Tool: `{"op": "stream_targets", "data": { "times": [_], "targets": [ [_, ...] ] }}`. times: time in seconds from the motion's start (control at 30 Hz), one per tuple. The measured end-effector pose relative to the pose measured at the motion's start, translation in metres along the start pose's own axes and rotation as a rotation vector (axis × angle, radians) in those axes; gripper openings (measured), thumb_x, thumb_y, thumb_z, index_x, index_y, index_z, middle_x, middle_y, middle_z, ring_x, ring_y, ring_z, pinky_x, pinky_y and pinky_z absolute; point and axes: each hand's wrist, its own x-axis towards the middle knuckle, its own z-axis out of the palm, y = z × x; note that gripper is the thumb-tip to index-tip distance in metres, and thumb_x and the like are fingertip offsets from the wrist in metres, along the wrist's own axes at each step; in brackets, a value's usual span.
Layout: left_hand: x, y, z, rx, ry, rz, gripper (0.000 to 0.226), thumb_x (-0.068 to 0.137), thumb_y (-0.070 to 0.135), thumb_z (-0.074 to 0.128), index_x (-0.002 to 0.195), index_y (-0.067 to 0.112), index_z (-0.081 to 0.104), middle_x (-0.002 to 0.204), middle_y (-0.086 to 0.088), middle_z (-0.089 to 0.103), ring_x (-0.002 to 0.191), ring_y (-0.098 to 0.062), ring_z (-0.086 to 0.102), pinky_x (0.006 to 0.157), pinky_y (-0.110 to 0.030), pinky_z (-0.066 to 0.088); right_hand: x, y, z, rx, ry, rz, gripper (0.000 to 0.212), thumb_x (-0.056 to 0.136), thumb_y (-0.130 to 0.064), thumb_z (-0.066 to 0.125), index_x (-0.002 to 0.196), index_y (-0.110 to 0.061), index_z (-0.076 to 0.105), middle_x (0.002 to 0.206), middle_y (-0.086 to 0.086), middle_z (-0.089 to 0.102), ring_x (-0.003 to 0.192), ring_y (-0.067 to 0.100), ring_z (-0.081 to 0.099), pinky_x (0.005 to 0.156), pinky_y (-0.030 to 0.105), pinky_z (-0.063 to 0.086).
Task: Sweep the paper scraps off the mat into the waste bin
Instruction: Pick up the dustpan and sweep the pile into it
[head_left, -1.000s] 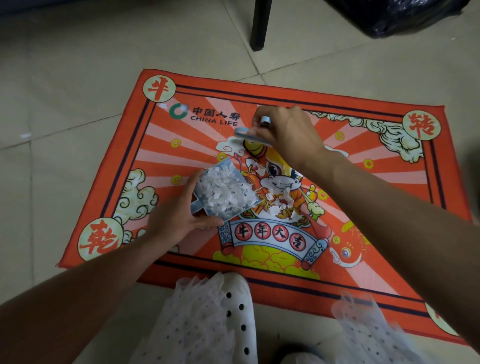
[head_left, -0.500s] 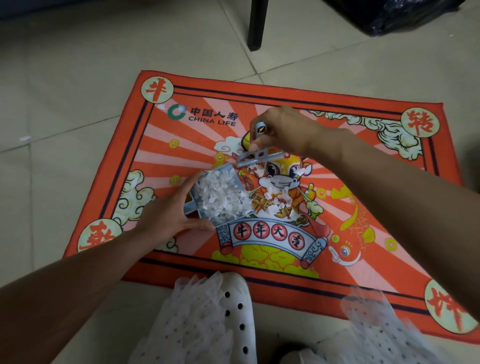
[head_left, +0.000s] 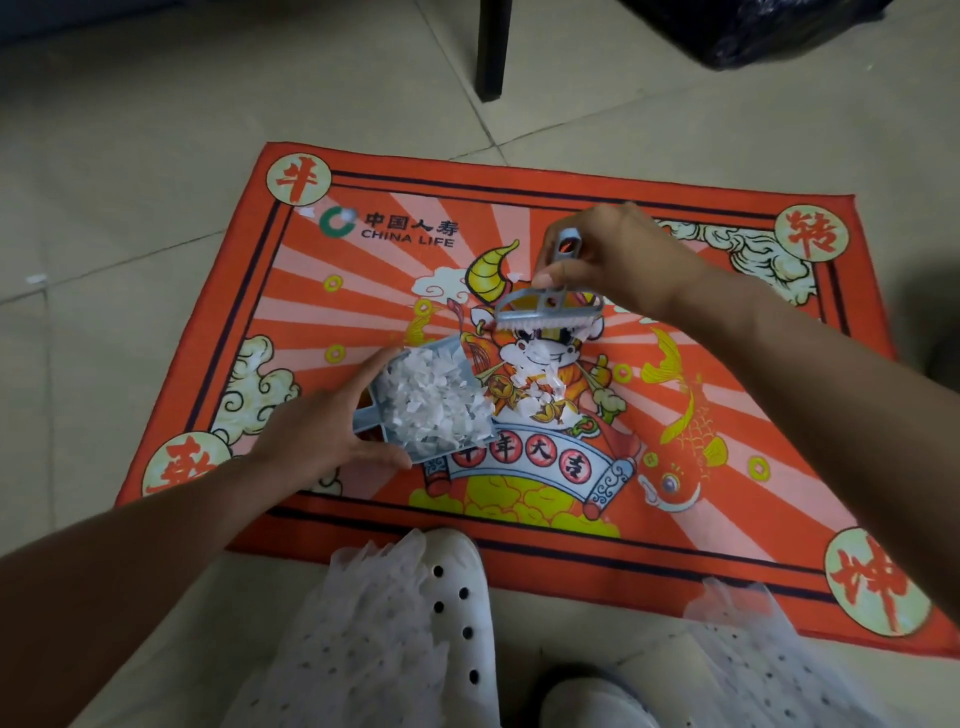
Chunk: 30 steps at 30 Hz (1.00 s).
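An orange printed mat (head_left: 332, 322) lies on the tiled floor. My left hand (head_left: 322, 431) grips a small grey dustpan (head_left: 374, 415) resting on the mat's middle, heaped with white paper scraps (head_left: 436, 400). More loose scraps (head_left: 540, 379) lie on the mat just right of the pan's mouth. My right hand (head_left: 618, 254) holds a small grey brush (head_left: 550, 306), its bristles down on the mat just beyond those scraps. A stray scrap (head_left: 307, 212) sits near the mat's far left corner. A black bin bag (head_left: 769, 31) shows at the top right.
A dark furniture leg (head_left: 492, 52) stands on the floor beyond the mat. My white perforated shoes (head_left: 457, 613) and white dotted skirt fabric (head_left: 363, 644) are at the mat's near edge. A small scrap (head_left: 36, 279) lies on the tiles far left.
The brush has come down from above the mat and toward me, now touching the mat behind the loose scraps. The dustpan stays put in my left hand.
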Motion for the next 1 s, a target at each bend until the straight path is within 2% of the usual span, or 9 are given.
{"op": "stream_targets", "data": {
  "times": [0.17, 0.4, 0.47, 0.53, 0.6, 0.67, 0.73, 0.87, 1.0],
  "targets": [
    [-0.004, 0.005, -0.001, 0.073, -0.017, 0.016, 0.122, 0.050, 0.080, 0.064, 0.153, 0.043, 0.010, 0.042, 0.006, 0.026, 0.029, -0.007, 0.026, 0.032, -0.018, 0.016, 0.000, 0.009, 0.003, -0.073, 0.207, 0.113, 0.030, 0.080, -0.041, 0.072, 0.086, -0.011, 0.073, 0.075, 0.012, 0.070, 0.071, 0.027, 0.063, 0.064, 0.033, 0.050],
    [-0.004, 0.007, 0.003, 0.112, -0.016, 0.039, 0.122, 0.052, 0.077, 0.065, 0.154, 0.039, 0.009, 0.050, 0.009, 0.026, 0.036, -0.003, 0.023, 0.037, -0.021, 0.015, 0.010, 0.022, 0.014, 0.007, 0.273, 0.194, 0.004, 0.086, -0.014, 0.067, 0.086, -0.012, 0.071, 0.074, -0.003, 0.066, 0.070, 0.011, 0.061, 0.064, 0.024, 0.043],
    [-0.003, 0.007, 0.006, 0.120, -0.018, 0.059, 0.122, 0.054, 0.074, 0.067, 0.154, 0.038, 0.006, 0.057, 0.002, 0.043, 0.040, -0.001, 0.022, 0.039, -0.019, 0.015, 0.019, 0.025, 0.018, 0.005, 0.245, 0.193, 0.006, 0.087, -0.010, 0.065, 0.086, -0.014, 0.068, 0.077, -0.001, 0.067, 0.072, 0.012, 0.060, 0.065, 0.024, 0.043],
    [-0.003, 0.006, 0.011, 0.096, -0.004, 0.083, 0.124, 0.053, 0.075, 0.066, 0.154, 0.037, 0.007, 0.081, -0.014, 0.065, 0.043, 0.003, 0.027, 0.040, -0.016, 0.015, 0.029, 0.025, 0.020, 0.024, 0.235, 0.191, 0.006, 0.087, -0.010, 0.065, 0.085, -0.015, 0.067, 0.077, 0.001, 0.067, 0.073, 0.014, 0.062, 0.065, 0.025, 0.045],
    [-0.001, 0.005, 0.013, 0.057, 0.019, 0.097, 0.125, 0.051, 0.082, 0.062, 0.155, 0.035, 0.011, 0.080, -0.014, 0.067, 0.044, 0.006, 0.033, 0.039, -0.014, 0.014, 0.039, 0.026, 0.023, 0.041, 0.243, 0.190, 0.004, 0.088, -0.011, 0.064, 0.087, -0.014, 0.067, 0.078, 0.000, 0.067, 0.072, 0.010, 0.060, 0.064, 0.022, 0.041],
    [-0.001, 0.004, 0.015, 0.033, 0.031, 0.085, 0.126, 0.050, 0.095, 0.049, 0.155, 0.036, 0.010, 0.052, 0.003, 0.046, 0.037, 0.003, 0.028, 0.037, -0.014, 0.012, 0.046, 0.024, 0.025, 0.040, 0.257, 0.186, 0.003, 0.088, -0.012, 0.064, 0.088, -0.013, 0.066, 0.077, -0.001, 0.067, 0.070, 0.007, 0.058, 0.064, 0.021, 0.040],
    [0.000, 0.001, 0.017, 0.006, 0.027, 0.059, 0.125, 0.050, 0.096, 0.042, 0.155, 0.037, 0.010, 0.044, 0.012, 0.022, 0.033, 0.001, 0.021, 0.036, -0.014, 0.010, 0.052, 0.024, 0.027, 0.042, 0.255, 0.193, 0.003, 0.087, -0.013, 0.065, 0.089, -0.012, 0.067, 0.077, -0.002, 0.066, 0.070, 0.006, 0.057, 0.064, 0.020, 0.040],
    [0.002, 0.000, 0.017, -0.013, 0.025, 0.061, 0.124, 0.049, 0.096, 0.043, 0.154, 0.037, 0.011, 0.043, 0.015, 0.016, 0.031, 0.001, 0.018, 0.036, -0.013, 0.008, 0.060, 0.021, 0.021, 0.016, 0.193, 0.228, 0.011, 0.082, -0.023, 0.070, 0.085, -0.013, 0.069, 0.079, 0.007, 0.069, 0.074, 0.021, 0.066, 0.070, 0.029, 0.053],
    [0.001, 0.002, 0.016, -0.002, 0.030, 0.058, 0.127, 0.046, 0.095, 0.046, 0.155, 0.038, 0.012, 0.042, 0.015, 0.020, 0.030, 0.001, 0.022, 0.033, -0.014, 0.012, 0.048, 0.022, 0.019, -0.038, 0.169, 0.240, 0.012, 0.086, -0.022, 0.069, 0.090, -0.010, 0.068, 0.076, 0.004, 0.061, 0.073, 0.022, 0.059, 0.063, 0.023, 0.037]
  ]
}}
